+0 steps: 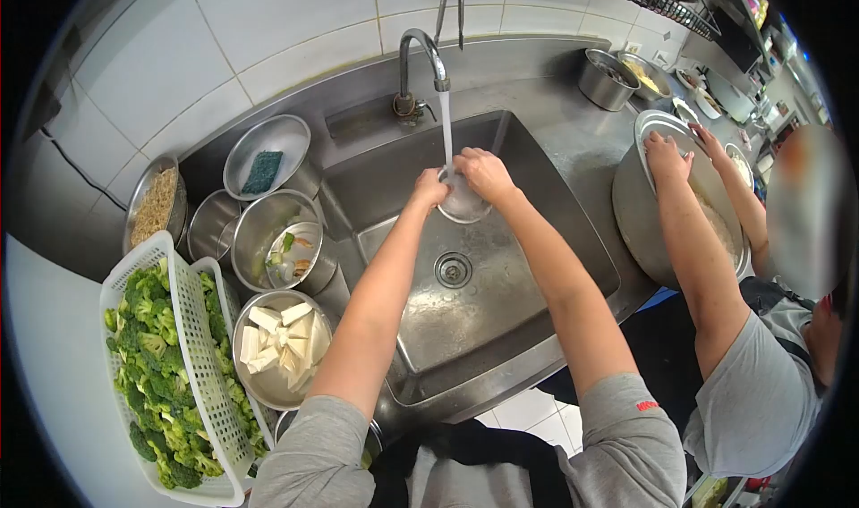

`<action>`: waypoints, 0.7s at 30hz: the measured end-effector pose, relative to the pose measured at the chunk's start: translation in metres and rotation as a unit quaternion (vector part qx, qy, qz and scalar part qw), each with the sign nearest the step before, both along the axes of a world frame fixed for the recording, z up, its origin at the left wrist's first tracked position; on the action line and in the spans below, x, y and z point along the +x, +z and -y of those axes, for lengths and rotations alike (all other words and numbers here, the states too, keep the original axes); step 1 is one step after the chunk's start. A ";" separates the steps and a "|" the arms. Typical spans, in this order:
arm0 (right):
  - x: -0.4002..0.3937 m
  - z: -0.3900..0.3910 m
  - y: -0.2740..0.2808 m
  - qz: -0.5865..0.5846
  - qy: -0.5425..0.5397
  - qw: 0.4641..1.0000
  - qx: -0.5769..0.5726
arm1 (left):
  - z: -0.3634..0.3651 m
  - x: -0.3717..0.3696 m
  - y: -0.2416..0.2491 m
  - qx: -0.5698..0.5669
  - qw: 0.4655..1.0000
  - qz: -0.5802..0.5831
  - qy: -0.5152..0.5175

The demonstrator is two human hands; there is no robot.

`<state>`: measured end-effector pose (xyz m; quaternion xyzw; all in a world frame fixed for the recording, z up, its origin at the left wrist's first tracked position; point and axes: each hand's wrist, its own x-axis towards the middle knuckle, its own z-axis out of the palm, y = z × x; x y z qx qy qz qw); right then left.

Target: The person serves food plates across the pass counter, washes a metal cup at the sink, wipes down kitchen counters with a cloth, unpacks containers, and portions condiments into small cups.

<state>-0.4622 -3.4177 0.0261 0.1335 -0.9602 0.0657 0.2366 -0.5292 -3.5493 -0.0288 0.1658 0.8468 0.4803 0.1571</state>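
A small round see-through bowl (463,202) is being rinsed under the thin stream of water (446,128) from the curved silver tap (420,52), over the big steel sink (546,240). The bowl is pinched at its rim by the left hand (429,189) and by the right hand (483,173), both grips closed on it. Next, it looks like the bowl must be turned carefully so the water reaches every side. Two hands are on one bowl. On the table, one white plastic basket of green broccoli (165,374) and one steel bowl of white tofu pieces (279,347) are seen.

steel counter (573,141), bowls (268,231), broccoli basket (192,329)
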 end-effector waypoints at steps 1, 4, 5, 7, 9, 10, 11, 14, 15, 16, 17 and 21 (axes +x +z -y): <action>-0.001 -0.004 0.007 -0.020 0.062 0.996 0.056 | -0.005 -0.003 0.004 0.000 1.000 -0.001 -0.004; -0.002 -0.005 0.007 0.015 0.037 0.999 -0.005 | -0.015 -0.004 0.011 -0.053 0.991 -0.115 -0.029; -0.002 -0.007 0.006 0.030 0.009 0.996 -0.086 | -0.018 -0.002 0.019 -0.083 0.991 -0.106 -0.023; -0.020 -0.012 -0.020 0.058 -0.058 0.963 -0.255 | -0.024 0.009 0.030 -0.087 0.984 -0.155 0.004; -0.010 0.021 -0.013 -0.047 -0.195 0.970 -0.137 | -0.031 0.002 0.021 0.011 0.994 -0.106 0.027; -0.005 0.025 -0.013 -0.106 -0.152 0.971 -0.152 | -0.028 0.002 0.027 -0.012 0.995 -0.091 0.039; -0.004 0.023 -0.012 -0.165 -0.100 0.968 -0.164 | -0.037 -0.029 -0.017 0.039 0.993 -0.092 0.064; -0.014 -0.005 -0.025 -0.022 -0.199 0.912 -0.358 | -0.028 -0.005 0.028 0.034 0.995 -0.061 0.074; -0.015 -0.011 -0.037 -0.009 -0.215 0.873 -0.437 | -0.028 -0.006 0.025 0.086 0.988 -0.028 0.123; -0.009 -0.007 -0.042 -0.013 -0.206 0.829 -0.520 | -0.030 -0.012 0.009 0.248 0.957 0.002 0.150; -0.006 -0.001 -0.047 0.009 -0.219 0.776 -0.591 | -0.028 -0.001 0.019 0.268 0.948 0.010 0.170; -0.003 -0.003 -0.044 -0.007 -0.215 0.873 -0.437 | -0.002 0.019 0.036 0.205 0.940 0.241 0.127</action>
